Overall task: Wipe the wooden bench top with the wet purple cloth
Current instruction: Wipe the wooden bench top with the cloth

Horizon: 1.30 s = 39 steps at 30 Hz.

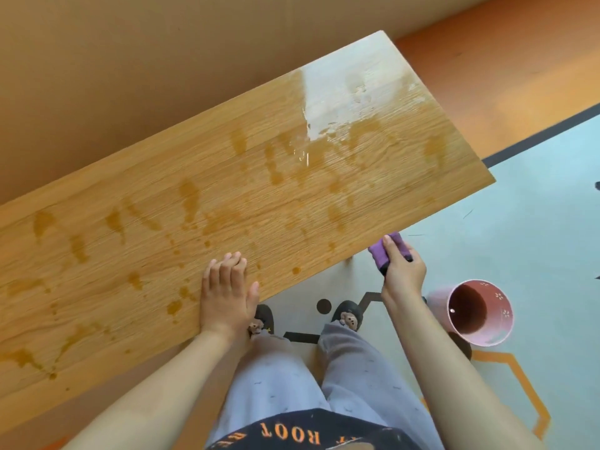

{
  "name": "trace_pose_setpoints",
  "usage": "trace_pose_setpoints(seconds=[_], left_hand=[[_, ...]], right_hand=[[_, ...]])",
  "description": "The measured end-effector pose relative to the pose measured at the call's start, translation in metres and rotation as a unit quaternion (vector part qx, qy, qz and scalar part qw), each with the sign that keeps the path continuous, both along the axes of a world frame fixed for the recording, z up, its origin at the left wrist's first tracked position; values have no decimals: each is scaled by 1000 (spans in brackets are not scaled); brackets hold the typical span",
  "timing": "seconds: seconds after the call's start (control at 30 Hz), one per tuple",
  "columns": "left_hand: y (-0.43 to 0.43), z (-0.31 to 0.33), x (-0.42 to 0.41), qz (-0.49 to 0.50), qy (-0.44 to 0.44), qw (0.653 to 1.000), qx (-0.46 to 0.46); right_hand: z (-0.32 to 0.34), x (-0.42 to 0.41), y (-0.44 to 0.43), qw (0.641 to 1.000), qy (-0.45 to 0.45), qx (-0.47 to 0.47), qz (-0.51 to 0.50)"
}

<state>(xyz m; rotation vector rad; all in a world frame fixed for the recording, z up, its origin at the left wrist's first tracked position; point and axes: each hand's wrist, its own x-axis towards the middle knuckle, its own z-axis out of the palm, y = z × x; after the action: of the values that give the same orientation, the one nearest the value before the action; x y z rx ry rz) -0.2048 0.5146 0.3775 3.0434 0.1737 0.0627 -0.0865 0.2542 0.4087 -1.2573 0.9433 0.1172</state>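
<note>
Where the person stands: at the 6 o'clock edge of the wooden bench [227, 190], which runs slantwise from 8 o'clock to 1 o'clock.
Left hand [227, 297]: laid flat, palm down, fingers straight and close together, pressing on the bench top near its near edge.
Right hand [402, 274]: fingers curled round the purple cloth [378, 251], held just off the near edge of the bench, at 3 o'clock from the left hand.
Purple cloth: bunched into a wad, with a dark trim showing; whether it touches the wood cannot be told.
Bench top: marked with darker wet streaks [279, 170] along its length; a pale glare patch [350, 92] at 1 o'clock.
Pink bucket [508, 323]: on the floor at 4 o'clock, beside the right forearm.
Handling, judged: the cloth is soft, limp and light, though weighted by water and liable to drip; best gripped as a wad under the palm, so that a broad face meets the wood. The wet top is probably slippery.
</note>
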Motion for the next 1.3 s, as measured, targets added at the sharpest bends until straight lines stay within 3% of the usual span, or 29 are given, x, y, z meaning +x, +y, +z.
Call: trace_pose_setpoints(seconds=[0.2,0.33,0.5,0.63,0.97,1.3], left_hand=[[-2,6,-1,-1,26,1000,6],[-25,31,18,73,28,996,-46],[-124,36,90,-82,-7,985,-152],[-195,24,148,-197,-3,969,-151],[-214,0,167,-203,2,976,-83],[-215,1,167,-198,6,976,-86]], right_hand=[[0,75,-89,999,-29,-30,-22],[-6,72,-85,999,-19,-15,-32],[-14,40,-58,1000,-3,6,12],[-14,48,-68,1000,9,16,25],[-14,132,-163,1000,-12,-15,-22],[-18,111,-145,985,-17,164,-48]])
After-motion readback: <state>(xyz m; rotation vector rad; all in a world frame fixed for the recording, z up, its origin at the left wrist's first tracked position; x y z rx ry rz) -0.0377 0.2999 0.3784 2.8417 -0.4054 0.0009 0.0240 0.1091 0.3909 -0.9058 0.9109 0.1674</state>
